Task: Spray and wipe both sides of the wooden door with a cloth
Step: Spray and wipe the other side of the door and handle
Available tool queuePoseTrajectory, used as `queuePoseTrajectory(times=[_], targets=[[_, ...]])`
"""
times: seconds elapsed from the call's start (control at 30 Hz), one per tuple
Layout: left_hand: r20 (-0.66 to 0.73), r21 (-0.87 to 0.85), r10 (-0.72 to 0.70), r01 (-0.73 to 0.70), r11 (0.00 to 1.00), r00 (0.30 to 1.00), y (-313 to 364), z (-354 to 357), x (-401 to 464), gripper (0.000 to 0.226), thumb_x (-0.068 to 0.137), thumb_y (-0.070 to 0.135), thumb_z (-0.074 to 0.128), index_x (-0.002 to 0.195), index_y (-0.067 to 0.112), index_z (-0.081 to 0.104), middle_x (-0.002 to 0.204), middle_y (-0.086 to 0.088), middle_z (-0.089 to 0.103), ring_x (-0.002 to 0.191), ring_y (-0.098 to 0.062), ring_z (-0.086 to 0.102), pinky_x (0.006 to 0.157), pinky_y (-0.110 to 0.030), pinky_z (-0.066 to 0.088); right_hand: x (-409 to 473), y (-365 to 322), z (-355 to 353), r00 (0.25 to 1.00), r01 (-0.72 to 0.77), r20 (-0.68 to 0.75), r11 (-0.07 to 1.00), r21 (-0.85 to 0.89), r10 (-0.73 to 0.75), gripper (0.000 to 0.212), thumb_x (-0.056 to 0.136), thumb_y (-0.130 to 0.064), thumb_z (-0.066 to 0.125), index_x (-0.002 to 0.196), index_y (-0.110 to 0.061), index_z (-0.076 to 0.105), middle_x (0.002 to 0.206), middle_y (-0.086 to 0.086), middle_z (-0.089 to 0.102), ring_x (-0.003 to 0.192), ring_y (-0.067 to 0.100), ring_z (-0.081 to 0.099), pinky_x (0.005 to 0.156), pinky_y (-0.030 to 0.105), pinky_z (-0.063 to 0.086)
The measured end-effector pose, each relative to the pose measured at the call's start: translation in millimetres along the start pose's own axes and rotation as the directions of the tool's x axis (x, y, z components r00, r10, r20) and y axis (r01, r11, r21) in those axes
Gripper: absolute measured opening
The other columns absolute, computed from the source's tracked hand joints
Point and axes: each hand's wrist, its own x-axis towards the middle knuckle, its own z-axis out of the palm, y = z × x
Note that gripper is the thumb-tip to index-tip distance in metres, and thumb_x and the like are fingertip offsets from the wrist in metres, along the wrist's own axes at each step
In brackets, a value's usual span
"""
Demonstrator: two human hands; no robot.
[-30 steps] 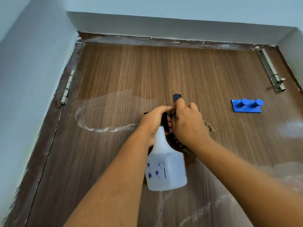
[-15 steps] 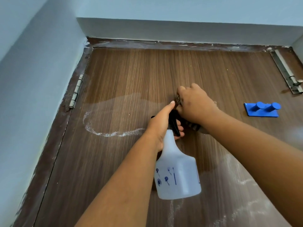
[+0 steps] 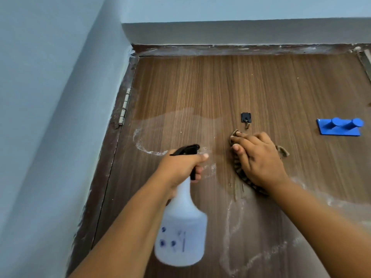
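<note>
The brown wooden door (image 3: 190, 87) fills the view, streaked with white residue and wet patches. My left hand (image 3: 180, 164) grips the neck of a white spray bottle (image 3: 181, 227) with a black trigger head, held in front of the door at centre. My right hand (image 3: 259, 161) presses a dark patterned cloth (image 3: 242, 177) flat against the door, just below a small black hook (image 3: 245, 117). Most of the cloth is hidden under the hand.
A blue double-peg hanger (image 3: 339, 127) is fixed to the door at right. A metal hinge (image 3: 124, 106) sits on the left frame beside the pale blue wall (image 3: 50, 97). A bolt latch (image 3: 366, 59) shows at the top right edge.
My hands have separated: the right hand with the cloth slid right and down, uncovering the black hook. The bottle moved left. The camera view shifted left.
</note>
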Motion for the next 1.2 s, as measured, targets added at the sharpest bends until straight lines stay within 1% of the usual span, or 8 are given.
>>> queuePoseTrajectory(times=[0.37,0.47,0.6,0.7,0.83,0.97,1.07,1.2], targets=[[-0.045,0.019,-0.003,0.004,1.000,0.999,10.7,-44.8,-25.1,0.027,0.086,0.032,0.076,0.083,0.007,0.065,0.062,-0.006,0.057,0.049,-0.019,0.053,0.053,-0.029,0.050,25.9,-55.0,31.0,0.937,-0.345,-0.073,0.938,-0.025,0.342,0.043,0.086,-0.039,0.046,0.114,-0.010,0.061,0.120,0.011,0.056,0.108,0.032,0.046,0.085,0.042,0.036],[-0.123,0.033,0.009,-0.005,0.999,0.992,13.4,-56.3,-25.1,0.028,0.087,0.032,0.076,0.076,0.008,0.066,0.061,-0.007,0.058,0.049,-0.019,0.055,0.053,-0.029,0.053,10.5,-101.2,55.9,0.994,0.089,0.069,0.995,-0.037,-0.086,0.049,0.091,-0.038,0.044,0.127,-0.009,0.058,0.130,0.014,0.056,0.112,0.035,0.053,0.093,0.047,0.042],[-0.196,0.045,0.029,-0.021,0.999,0.980,23.0,-79.7,-28.5,0.029,0.086,0.033,0.076,0.077,0.006,0.068,0.066,-0.011,0.064,0.055,-0.022,0.062,0.058,-0.031,0.059,37.1,-99.4,67.2,0.749,0.575,0.348,0.814,0.084,-0.565,0.045,0.096,-0.040,0.039,0.128,-0.016,0.060,0.130,0.009,0.059,0.114,0.028,0.055,0.096,0.046,0.044],[-0.192,0.074,0.060,-0.047,0.996,0.979,33.0,-93.3,-27.5,0.025,0.086,0.032,0.077,0.084,0.008,0.071,0.071,-0.010,0.066,0.062,-0.023,0.065,0.065,-0.036,0.060,104.8,-35.4,61.0,0.966,0.216,0.184,0.958,-0.188,-0.181,0.051,0.095,-0.041,0.033,0.127,-0.013,0.061,0.133,0.013,0.058,0.126,0.035,0.050,0.110,0.051,0.032],[-0.192,0.063,0.082,-0.071,0.995,0.978,40.4,-100.1,-23.1,0.026,0.086,0.031,0.076,0.081,0.007,0.071,0.070,-0.011,0.067,0.063,-0.024,0.065,0.074,-0.041,0.059,133.7,-19.0,59.6,0.982,-0.176,-0.099,0.964,-0.199,0.159,0.036,0.096,-0.024,0.048,0.123,-0.005,0.061,0.132,0.017,0.058,0.125,0.035,0.051,0.107,0.050,0.036],[-0.184,0.042,0.050,-0.043,0.998,0.982,41.1,-100.4,-19.7,0.028,0.087,0.031,0.075,0.078,0.006,0.069,0.069,-0.011,0.066,0.062,-0.024,0.064,0.074,-0.040,0.059,90.4,-129.1,98.8,0.983,0.167,0.088,0.985,-0.049,-0.163,0.017,0.083,-0.017,0.061,0.096,-0.009,0.067,0.096,0.013,0.066,0.084,0.033,0.062,0.078,0.045,0.049],[-0.207,0.064,0.048,-0.035,0.997,0.977,41.2,-99.3,-20.0,0.027,0.088,0.031,0.074,0.081,0.005,0.070,0.070,-0.012,0.066,0.062,-0.022,0.064,0.074,-0.039,0.060,62.1,-177.6,109.9,0.822,0.443,0.240,0.845,0.301,-0.517,0.006,0.081,-0.016,0.065,0.078,-0.011,0.066,0.088,0.011,0.064,0.081,0.032,0.060,0.076,0.044,0.048],[-0.277,0.100,0.106,-0.082,0.992,0.955,40.2,-104.8,-19.3,0.021,0.086,0.026,0.077,0.085,0.007,0.072,0.070,-0.010,0.066,0.060,-0.021,0.064,0.062,-0.034,0.060,133.5,-105.7,87.5,0.943,0.303,0.093,0.940,0.159,-0.319,0.024,0.082,-0.018,0.054,0.092,-0.001,0.068,0.096,0.021,0.068,0.090,0.038,0.065,0.085,0.047,0.052]])
